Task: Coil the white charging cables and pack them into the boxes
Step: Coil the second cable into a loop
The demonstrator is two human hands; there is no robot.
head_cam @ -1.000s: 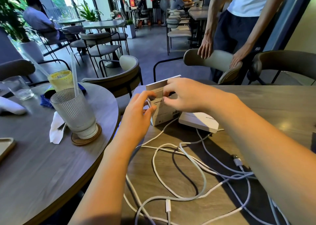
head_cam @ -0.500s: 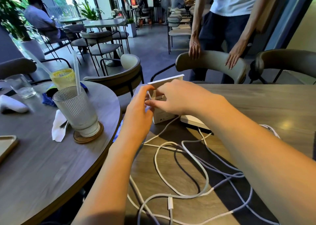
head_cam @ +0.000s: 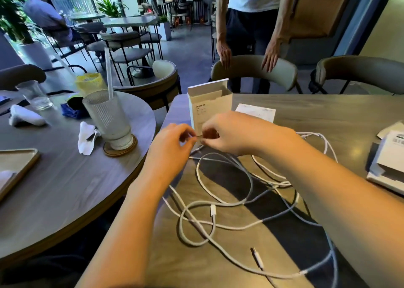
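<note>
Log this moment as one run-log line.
stage: starting first coil | left hand: pinching cable end | right hand: pinching cable end | cables: loose, tangled | box: upright, open

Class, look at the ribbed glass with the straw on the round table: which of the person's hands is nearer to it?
The left hand. It lies just right of the ribbed glass, over the table edge; the right hand is farther right, in front of the open white box.
</note>
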